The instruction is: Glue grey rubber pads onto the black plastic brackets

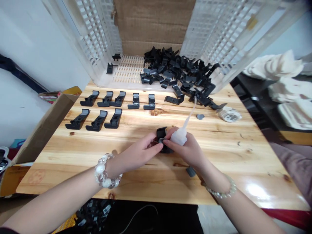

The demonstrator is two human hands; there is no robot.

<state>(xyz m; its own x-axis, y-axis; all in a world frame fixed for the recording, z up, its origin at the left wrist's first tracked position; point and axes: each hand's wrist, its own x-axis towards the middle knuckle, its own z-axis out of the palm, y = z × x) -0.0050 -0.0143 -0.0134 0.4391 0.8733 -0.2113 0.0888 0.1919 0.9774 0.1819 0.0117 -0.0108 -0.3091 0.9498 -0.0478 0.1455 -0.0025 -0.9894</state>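
My left hand (140, 151) grips a black plastic bracket (161, 131) from its left side, low over the middle of the table. A small grey pad (161, 140) shows on the bracket under my fingertips. In my right hand (191, 151) a white squeeze bottle (179, 137) is tucked, its long thin nozzle pointing up and away. The thumb and finger of that same hand press at the pad and bracket. Loose grey pads lie nearby, one by my right wrist (190, 171) and one farther back (200, 116).
Several black brackets with grey pads (113, 118) stand in two rows at the left. A white plastic crate (131, 85), lying open toward me, holds a heap of black brackets (175, 68) that spills onto the wooden table (231, 156). A tape roll (229, 114) lies right.
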